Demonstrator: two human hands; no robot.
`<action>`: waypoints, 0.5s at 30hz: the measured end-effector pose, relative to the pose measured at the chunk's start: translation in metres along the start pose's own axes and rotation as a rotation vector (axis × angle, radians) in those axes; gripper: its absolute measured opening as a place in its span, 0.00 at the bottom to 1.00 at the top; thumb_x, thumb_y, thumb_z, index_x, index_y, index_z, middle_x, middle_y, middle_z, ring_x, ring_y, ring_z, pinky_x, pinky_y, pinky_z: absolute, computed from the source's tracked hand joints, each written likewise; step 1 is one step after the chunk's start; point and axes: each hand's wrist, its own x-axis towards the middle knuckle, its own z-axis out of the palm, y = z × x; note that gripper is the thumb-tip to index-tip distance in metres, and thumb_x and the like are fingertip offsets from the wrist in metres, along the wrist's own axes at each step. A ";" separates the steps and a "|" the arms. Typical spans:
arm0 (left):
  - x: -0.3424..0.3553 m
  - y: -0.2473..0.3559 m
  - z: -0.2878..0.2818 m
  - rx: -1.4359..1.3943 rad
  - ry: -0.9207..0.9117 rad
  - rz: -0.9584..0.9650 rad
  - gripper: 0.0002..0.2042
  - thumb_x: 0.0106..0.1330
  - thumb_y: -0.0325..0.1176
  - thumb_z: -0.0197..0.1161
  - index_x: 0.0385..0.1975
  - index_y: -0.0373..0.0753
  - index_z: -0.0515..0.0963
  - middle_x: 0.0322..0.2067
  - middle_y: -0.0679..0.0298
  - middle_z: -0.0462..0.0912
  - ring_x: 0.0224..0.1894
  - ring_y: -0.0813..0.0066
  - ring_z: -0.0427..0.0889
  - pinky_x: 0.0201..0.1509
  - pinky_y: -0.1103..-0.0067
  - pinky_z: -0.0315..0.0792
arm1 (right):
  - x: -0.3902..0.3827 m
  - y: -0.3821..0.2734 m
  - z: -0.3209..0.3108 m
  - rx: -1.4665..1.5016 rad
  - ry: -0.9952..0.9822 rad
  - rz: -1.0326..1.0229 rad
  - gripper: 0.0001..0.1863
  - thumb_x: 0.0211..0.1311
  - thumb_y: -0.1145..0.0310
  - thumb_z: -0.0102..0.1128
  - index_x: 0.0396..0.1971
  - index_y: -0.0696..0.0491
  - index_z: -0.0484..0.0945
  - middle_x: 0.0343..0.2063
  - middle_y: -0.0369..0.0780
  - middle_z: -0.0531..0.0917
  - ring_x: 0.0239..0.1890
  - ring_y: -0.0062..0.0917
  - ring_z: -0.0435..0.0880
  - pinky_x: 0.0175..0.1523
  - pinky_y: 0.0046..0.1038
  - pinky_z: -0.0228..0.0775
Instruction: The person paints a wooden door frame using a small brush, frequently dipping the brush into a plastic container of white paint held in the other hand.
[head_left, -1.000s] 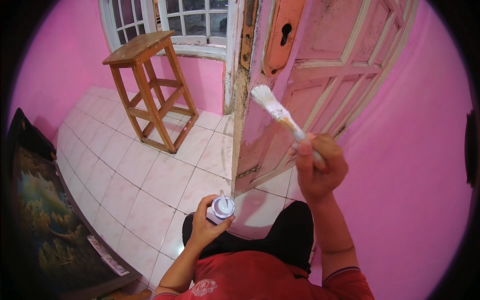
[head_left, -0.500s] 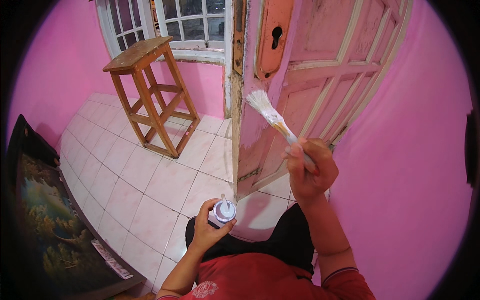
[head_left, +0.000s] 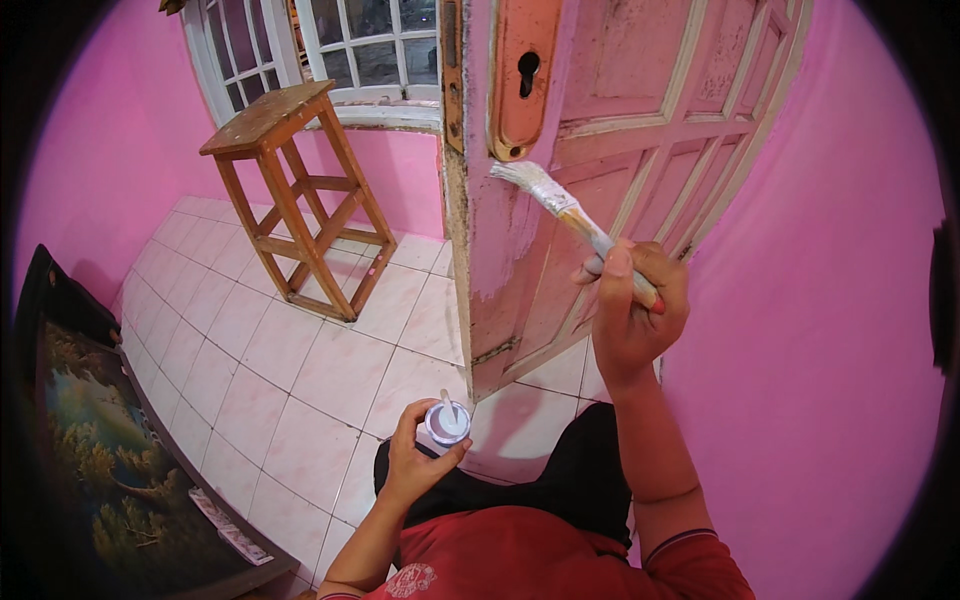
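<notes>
My right hand [head_left: 640,305] is closed round the handle of a paintbrush [head_left: 565,215], whose bristles are coated in pale paint. The bristle tips lie against or just in front of the door [head_left: 510,240], right below the orange keyhole plate [head_left: 523,80]; I cannot tell if they touch. Fresh pink paint covers part of the door's edge strip, while its panels look worn and smudged. Low in front of my body, my left hand [head_left: 418,460] grips a small paint pot [head_left: 447,424] with light paint and a pale stick standing in it.
A tall wooden stool [head_left: 300,190] stands on the tiled floor [head_left: 250,370] below the white-framed window [head_left: 370,45]. At the lower left leans a dark-framed landscape painting [head_left: 110,450]. A pink wall [head_left: 800,350] runs close along my right side.
The brush has tilted flatter, and its bristles now sit closer under the keyhole plate. My right hand has shifted slightly right and up. The left hand and pot stay put.
</notes>
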 end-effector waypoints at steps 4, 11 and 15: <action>0.000 -0.001 0.000 0.018 0.016 0.021 0.32 0.50 0.33 0.80 0.55 0.36 0.73 0.49 0.58 0.81 0.52 0.67 0.82 0.61 0.72 0.73 | 0.004 0.003 -0.004 -0.043 0.061 0.026 0.07 0.66 0.81 0.63 0.41 0.60 0.76 0.25 0.42 0.84 0.26 0.22 0.85 0.31 0.22 0.77; 0.000 0.000 0.001 0.007 0.004 0.014 0.32 0.50 0.33 0.80 0.55 0.36 0.73 0.48 0.58 0.81 0.52 0.66 0.82 0.61 0.72 0.73 | -0.006 0.011 -0.014 -0.207 0.059 -0.102 0.11 0.62 0.80 0.68 0.41 0.60 0.76 0.28 0.42 0.84 0.26 0.28 0.84 0.30 0.27 0.75; 0.000 -0.002 0.001 0.023 0.010 0.019 0.32 0.50 0.33 0.80 0.55 0.36 0.73 0.49 0.57 0.81 0.52 0.66 0.82 0.61 0.72 0.73 | -0.022 -0.007 -0.003 -0.250 -0.093 -0.155 0.15 0.58 0.79 0.72 0.42 0.59 0.77 0.29 0.43 0.84 0.27 0.33 0.84 0.29 0.29 0.75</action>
